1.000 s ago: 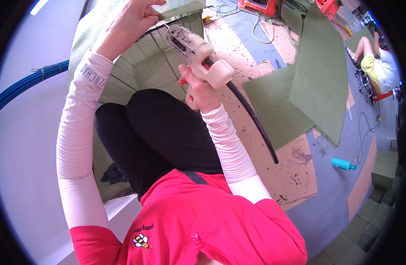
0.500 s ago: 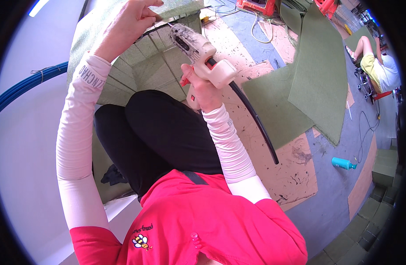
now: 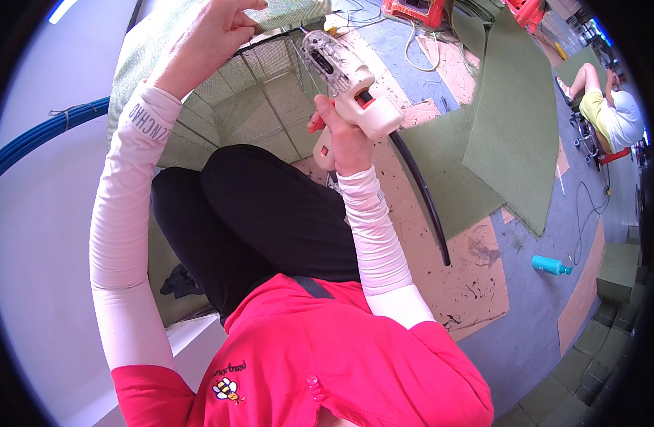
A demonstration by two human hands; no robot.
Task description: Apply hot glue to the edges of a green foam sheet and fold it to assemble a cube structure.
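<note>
Cream plastic glue gun (image 3: 348, 89) held in right hand (image 3: 339, 139), grip wrapped tight around its handle, nozzle aimed up toward the edge of a green felt panel (image 3: 291, 11). Black cord (image 3: 421, 196) trails from the gun's rear down across the floor. Left hand (image 3: 209, 35) raised at top of view, fingers pinching the edge of the felt panel against a wire frame (image 3: 266, 107). The frame stands just beyond the person's black-trousered knees (image 3: 263, 213). More green felt sheets (image 3: 512, 121) lie on the floor to the right, a teal bottle (image 3: 551, 265) well apart from them. Another person (image 3: 611, 107) sits far right.
</note>
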